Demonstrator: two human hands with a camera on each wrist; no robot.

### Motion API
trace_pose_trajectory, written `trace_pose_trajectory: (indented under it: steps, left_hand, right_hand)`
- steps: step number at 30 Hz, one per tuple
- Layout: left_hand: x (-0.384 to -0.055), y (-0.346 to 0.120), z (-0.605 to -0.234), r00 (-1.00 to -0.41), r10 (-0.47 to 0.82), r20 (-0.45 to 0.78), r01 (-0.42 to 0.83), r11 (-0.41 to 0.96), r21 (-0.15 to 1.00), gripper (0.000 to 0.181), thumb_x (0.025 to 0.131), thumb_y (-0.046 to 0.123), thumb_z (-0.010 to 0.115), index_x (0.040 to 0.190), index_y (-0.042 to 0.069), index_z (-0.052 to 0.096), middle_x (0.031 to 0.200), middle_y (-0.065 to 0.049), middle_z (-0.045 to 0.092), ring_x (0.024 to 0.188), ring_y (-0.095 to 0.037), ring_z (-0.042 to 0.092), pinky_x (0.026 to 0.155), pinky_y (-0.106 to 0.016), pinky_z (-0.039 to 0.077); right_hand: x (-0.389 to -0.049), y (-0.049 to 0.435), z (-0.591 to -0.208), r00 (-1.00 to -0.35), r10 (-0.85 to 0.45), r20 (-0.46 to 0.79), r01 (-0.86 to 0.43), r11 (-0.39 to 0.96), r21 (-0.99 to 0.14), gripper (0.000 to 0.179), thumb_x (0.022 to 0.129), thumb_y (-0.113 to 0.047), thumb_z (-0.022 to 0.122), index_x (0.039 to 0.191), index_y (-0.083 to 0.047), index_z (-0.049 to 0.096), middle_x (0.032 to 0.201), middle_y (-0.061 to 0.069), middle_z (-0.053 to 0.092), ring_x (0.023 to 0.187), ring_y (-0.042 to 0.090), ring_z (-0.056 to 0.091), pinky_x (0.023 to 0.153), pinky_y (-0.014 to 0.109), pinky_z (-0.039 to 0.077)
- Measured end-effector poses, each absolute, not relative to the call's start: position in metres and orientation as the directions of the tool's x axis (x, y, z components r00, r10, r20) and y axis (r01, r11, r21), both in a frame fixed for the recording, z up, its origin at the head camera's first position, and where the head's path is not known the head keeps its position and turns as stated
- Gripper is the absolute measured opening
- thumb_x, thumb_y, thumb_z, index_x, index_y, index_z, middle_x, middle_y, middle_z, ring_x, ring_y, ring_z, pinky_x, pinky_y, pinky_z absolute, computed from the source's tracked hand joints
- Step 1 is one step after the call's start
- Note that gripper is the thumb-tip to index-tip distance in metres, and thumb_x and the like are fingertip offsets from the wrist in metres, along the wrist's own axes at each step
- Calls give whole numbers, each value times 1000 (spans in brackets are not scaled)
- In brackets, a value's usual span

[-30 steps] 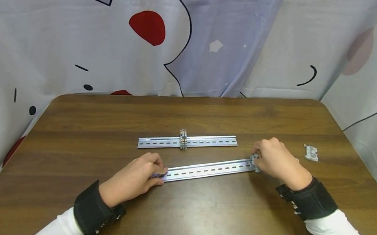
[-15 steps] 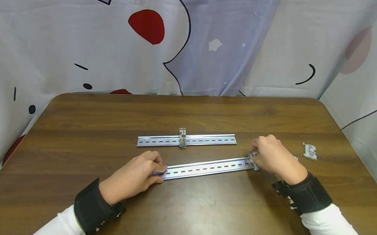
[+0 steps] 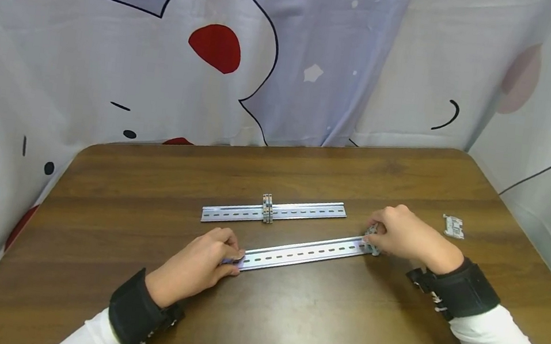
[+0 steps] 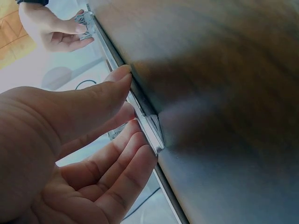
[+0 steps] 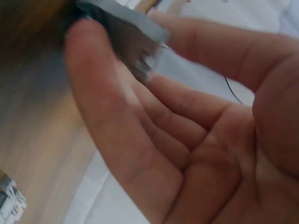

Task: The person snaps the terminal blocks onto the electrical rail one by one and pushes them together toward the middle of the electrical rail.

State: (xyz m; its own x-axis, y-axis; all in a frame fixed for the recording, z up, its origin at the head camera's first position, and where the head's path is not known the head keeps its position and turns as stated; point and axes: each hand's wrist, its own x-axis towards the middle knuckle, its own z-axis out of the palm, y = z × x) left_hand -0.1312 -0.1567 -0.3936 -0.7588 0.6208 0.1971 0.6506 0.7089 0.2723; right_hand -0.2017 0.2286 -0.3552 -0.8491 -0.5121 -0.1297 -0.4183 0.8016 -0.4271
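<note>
R hand [image 3: 405,235]: 1 blk [image 5: 135,39]; 2 rails [image 3: 303,253]

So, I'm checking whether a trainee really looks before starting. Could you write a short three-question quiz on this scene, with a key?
1. Where along the nearer rail does the right hand hold the small grey block?
A) At its left end
B) At its middle
C) At its right end

2. Fill in: the farther rail bears a cluster of thin pieces near its ____.

3. True or false: the left hand grips the farther rail.

Key:
1. C
2. middle
3. False; the left hand grips the nearer rail.
</note>
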Motion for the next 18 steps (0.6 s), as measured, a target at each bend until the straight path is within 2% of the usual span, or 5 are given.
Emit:
trace_pose_trajectory:
  steps: [3,7,10,14,18]
  left_hand:
    - [-132,-156,-394,-759,620,199,650,708,275,30,79,18,82,106,6,76,92,2,58,85,-13,54,72,-28,49]
    - [-131,-156,-394,-762,617,195,647,713,270,31,79,19,82,107,6,76,92,2,58,85,-14,54,72,-28,49]
    - [-131,-156,-394,-766,614,190,643,719,264,32,80,20,82,108,6,76,92,1,58,85,-14,54,73,-29,49]
    - [-131,-156,-394,-767,614,186,641,720,264,32,80,20,82,108,6,76,92,1,58,85,-14,54,72,-29,49]
    - [-131,-156,-394,-765,616,187,643,717,269,30,80,20,81,107,6,76,92,1,58,85,-14,53,72,-29,48]
  right_hand:
    - [-203,238,-348,-819,-536,-205,-375,770,-516,30,91,-13,68,116,3,67,63,-4,64,54,11,60,56,27,48]
    - [-205,249,-342,-775,-568,-277,-289,709,-643,41,89,0,63,128,12,55,72,2,70,67,17,69,63,30,56]
    - [-208,254,-343,-754,-579,-310,-211,660,-721,47,87,7,62,131,15,50,79,8,71,74,22,71,66,32,57]
    - [-213,258,-347,-747,-573,-338,-115,611,-783,46,87,4,64,129,14,52,87,14,72,80,25,71,72,34,57]
    - [-216,262,-351,-736,-572,-362,-61,589,-806,46,87,2,65,129,12,52,88,16,72,83,27,71,75,35,57]
